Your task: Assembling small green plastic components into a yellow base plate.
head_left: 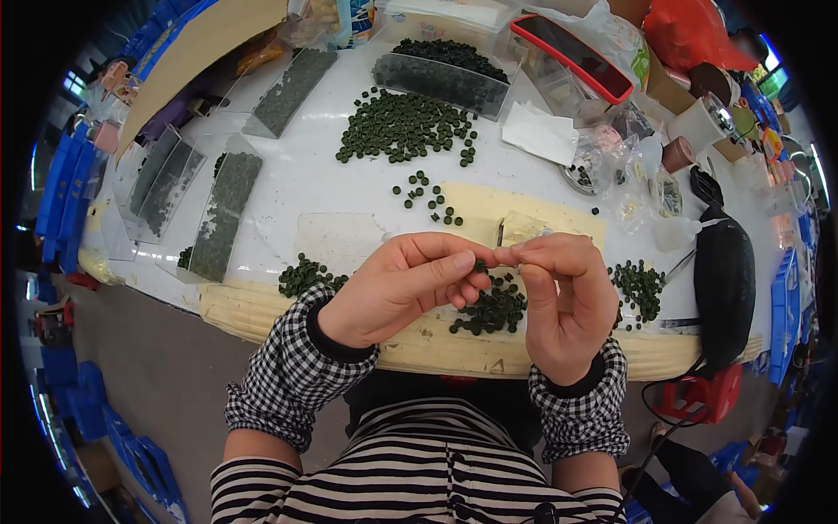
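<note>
My left hand (393,288) is closed, with a small dark green round piece (480,265) held between thumb and fingers. Its fingertips meet those of my right hand (569,301), which is closed in a pinch; whatever lies in that pinch is too small to make out. Just below the hands is a heap of dark green round pieces (491,313), partly covered by my left fingers. A second heap (305,275) lies beside my left wrist, and a third heap (640,288) is to the right of my right hand.
A large spread of green pieces (401,127) lies in front of a clear bin (441,80). Clear boxes (225,214) stand at left. At far right are a red-cased phone (572,58), white paper (539,133) and a black pouch (726,288). Yellow padding (410,354) lines the near table edge.
</note>
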